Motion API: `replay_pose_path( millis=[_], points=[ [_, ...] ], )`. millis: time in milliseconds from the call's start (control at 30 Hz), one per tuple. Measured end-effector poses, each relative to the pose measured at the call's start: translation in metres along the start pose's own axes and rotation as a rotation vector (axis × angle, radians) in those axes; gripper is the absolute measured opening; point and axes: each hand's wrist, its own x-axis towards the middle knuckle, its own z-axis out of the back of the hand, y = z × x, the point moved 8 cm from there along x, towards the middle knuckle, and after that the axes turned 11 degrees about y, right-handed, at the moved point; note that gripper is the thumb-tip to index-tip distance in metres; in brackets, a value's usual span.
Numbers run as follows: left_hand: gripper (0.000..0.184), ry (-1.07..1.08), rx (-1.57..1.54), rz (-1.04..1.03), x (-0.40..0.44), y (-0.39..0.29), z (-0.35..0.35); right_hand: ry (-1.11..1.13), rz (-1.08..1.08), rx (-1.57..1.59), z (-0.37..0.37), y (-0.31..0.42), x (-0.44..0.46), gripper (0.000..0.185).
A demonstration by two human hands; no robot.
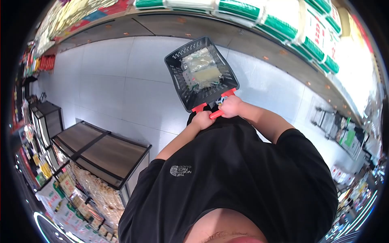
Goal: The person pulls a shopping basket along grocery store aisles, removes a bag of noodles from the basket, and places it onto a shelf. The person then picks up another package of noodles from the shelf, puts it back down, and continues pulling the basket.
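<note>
A black shopping basket (184,91) with perforated walls is in front of my body, above the pale tiled floor. Its red handle (216,114) runs along the side nearest me. My left hand (202,120) is closed around the handle's left part, and my right hand (230,106) grips it further right. Inside the basket lie clear plastic packages (199,60) with pale contents, one of them a yellowish pack (207,75). What exactly is in them I cannot make out.
Green-and-white sacks (279,21) are stacked on a long low shelf ahead. At left stands a display case (101,148) with a dark frame and brownish lid, bagged goods beside it. A wheeled cart (338,129) is at the right. Tiled floor (109,81) lies between.
</note>
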Motion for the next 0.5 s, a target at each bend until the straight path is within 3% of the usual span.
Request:
replay_pose_path(
  millis=[67,300,500],
  points=[
    [0.035,-0.018,-0.041,0.019,0.012,-0.028,-0.007,0.008,0.017,-0.089,0.004,-0.019,-0.024,0.033],
    [0.036,-0.068,-0.169,-0.043,0.034,-0.036,0.023,-0.416,0.218,-0.349,0.048,-0.050,-0.017,0.030],
    [0.035,-0.040,-0.262,-0.062,0.038,-0.029,0.055,-0.234,0.152,-0.374,0.092,-0.059,0.004,0.029]
  ],
)
